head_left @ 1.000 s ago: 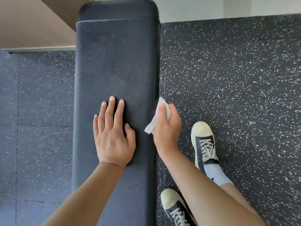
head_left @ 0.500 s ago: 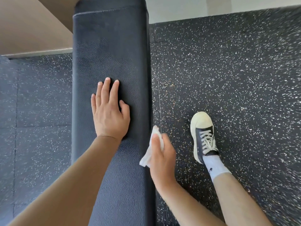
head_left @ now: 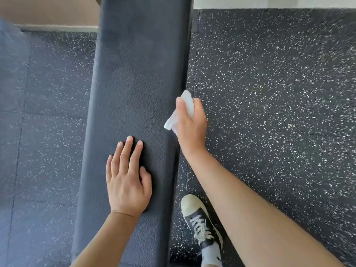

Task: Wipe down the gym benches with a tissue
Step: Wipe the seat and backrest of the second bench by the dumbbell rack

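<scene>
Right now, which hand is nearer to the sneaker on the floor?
Left. The left hand rests flat on the bench, just beside the sneaker; the right hand holds the tissue farther up the bench edge.

Dark padded bench (head_left: 134, 78) runs straight up the middle, standing on speckled rubber floor (head_left: 269, 93). Left hand (head_left: 127, 180) lies flat on the bench's near half, fingers straight. One shoe (head_left: 200, 222) on the floor beside its right edge.
</scene>
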The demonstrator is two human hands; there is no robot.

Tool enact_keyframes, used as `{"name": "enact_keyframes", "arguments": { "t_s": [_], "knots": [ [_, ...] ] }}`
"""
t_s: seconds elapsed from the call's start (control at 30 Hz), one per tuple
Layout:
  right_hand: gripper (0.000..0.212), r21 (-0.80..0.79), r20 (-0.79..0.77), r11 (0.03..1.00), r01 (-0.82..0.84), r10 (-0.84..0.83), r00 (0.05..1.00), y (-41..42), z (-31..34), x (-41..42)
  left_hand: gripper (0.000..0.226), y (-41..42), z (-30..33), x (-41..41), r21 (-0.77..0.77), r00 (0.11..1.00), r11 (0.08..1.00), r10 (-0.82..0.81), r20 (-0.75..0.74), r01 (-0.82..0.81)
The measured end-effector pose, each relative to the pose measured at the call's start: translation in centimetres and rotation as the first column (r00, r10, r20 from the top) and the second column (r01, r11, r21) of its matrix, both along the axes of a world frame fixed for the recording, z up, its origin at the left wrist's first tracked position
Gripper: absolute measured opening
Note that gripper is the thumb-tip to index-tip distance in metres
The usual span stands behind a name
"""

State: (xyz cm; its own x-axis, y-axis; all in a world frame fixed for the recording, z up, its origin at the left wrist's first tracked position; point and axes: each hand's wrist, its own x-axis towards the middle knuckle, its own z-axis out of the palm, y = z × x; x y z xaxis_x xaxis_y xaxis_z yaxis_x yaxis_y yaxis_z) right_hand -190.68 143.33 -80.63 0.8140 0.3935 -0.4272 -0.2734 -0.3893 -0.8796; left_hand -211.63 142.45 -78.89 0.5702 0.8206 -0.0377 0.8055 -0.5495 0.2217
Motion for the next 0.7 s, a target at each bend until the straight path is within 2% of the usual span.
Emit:
{"name": "enact_keyframes", "arguments": {
  "t_s": [0.13, 0.27, 0.33, 0.4, 0.57, 0.7],
  "knots": [
    [0.035, -0.002, -0.1, 0.992, -0.126, 0.125, 0.987, -8.3, 0.4, -6.7, 0.067, 0.1, 0.0, 0.0, 0.015, 1.0, 1.0, 0.005, -0.004, -0.005],
    [0.02, 0.006, -0.145, 0.967, -0.254, 0.252, 0.957, -14.9, 1.1, -11.6, 0.068, 0.2, -0.1, 0.1, 0.043, 1.0, 0.999, 0.006, -0.008, -0.005],
    [0.023, 0.007, -0.189, 0.97, -0.243, 0.239, 0.952, -14.0, 1.3, -11.5, 0.067, 0.2, 0.0, 0.1, 0.039, 1.0, 0.999, 0.002, 0.0, -0.002],
    [0.024, 0.026, -0.215, 0.987, -0.156, 0.158, 0.964, -11.2, 1.3, -9.9, 0.067, 0.2, -0.1, 0.1, 0.041, 1.0, 0.999, -0.004, 0.01, 0.003],
    [0.021, 0.069, -0.101, 0.997, 0.033, -0.026, 0.995, -3.1, -0.4, -3.4, 0.067, 0.2, -0.4, -0.3, 0.057, 0.999, 0.998, -0.016, 0.036, 0.014],
    [0.026, 0.074, -0.007, 0.997, 0.001, -0.001, 1.0, -3.3, -0.8, -3.7, 0.065, 0.2, -0.5, -0.3, 0.067, 0.998, 0.997, -0.028, 0.056, 0.024]
  ]
}}
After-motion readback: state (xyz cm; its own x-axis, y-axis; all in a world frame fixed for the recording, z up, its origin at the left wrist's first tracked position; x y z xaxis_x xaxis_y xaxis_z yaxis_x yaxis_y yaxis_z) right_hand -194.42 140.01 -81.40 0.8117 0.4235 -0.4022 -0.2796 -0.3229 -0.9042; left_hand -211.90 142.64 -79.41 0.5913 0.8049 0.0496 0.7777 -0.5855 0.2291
